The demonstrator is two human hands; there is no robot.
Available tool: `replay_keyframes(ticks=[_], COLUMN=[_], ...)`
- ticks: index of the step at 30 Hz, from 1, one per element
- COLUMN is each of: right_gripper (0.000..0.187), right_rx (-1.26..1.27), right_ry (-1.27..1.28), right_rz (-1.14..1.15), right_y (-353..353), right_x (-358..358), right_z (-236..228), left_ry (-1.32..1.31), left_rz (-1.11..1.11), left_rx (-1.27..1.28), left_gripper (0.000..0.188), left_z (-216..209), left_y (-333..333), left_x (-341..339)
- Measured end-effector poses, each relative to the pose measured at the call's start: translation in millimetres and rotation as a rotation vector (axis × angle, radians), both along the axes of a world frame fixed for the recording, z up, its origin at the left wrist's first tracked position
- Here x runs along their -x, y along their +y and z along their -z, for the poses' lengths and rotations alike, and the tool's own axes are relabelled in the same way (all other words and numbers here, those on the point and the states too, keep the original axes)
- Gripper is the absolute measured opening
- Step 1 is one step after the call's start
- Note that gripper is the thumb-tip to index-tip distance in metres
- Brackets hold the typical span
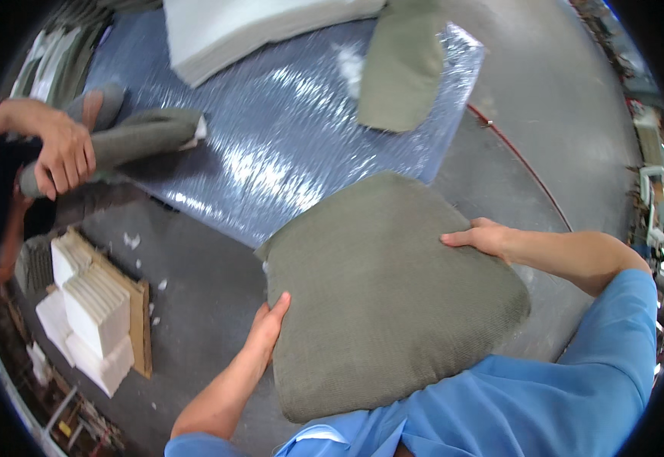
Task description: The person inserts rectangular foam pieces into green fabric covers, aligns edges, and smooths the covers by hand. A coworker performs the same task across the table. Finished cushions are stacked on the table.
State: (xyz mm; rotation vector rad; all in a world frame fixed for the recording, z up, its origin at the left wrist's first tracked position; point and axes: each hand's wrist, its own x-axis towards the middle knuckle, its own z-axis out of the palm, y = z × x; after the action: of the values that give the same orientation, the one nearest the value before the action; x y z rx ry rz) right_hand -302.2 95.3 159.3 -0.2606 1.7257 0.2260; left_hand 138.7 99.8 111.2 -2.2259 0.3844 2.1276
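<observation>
A grey-green fabric seat cushion (393, 297) is held up against my body, its broad face turned upward. My left hand (268, 327) grips its left edge, thumb on top and the other fingers mostly hidden beneath. On the far right edge my right hand (480, 238) is closed the same way, thumb lying on the fabric. A bit of white filling shows at the cushion's left corner. Beyond it stands a table (263, 152) wrapped in shiny plastic film, with a flat grey-green cover (404, 72) lying on its right part.
Thick white padding sheets (263, 30) lie on the table's far side. At the left a co-worker's hand (65, 152) holds a grey-green fabric piece (145, 141). White foam blocks (96, 312) sit on the floor beside cardboard. A red hose (526, 164) crosses the floor at right.
</observation>
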Motion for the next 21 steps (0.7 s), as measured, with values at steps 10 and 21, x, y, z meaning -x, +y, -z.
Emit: replay_keyframes(ticks=[10,21], right_gripper=[0.092,0.069], right_rx=[0.028,0.182], right_ry=[-0.031,-0.172], right_rz=[-0.003,-0.033], right_y=[-39,-43], right_x=[-8,16], right_z=[36,118], left_ry=[0.078,-0.209], left_rz=[-0.063,0.181], left_rx=[-0.044,0.214], left_gripper=[0.086,0.076], left_z=[83,143], left_y=[-29,-60], left_x=[-8,-4])
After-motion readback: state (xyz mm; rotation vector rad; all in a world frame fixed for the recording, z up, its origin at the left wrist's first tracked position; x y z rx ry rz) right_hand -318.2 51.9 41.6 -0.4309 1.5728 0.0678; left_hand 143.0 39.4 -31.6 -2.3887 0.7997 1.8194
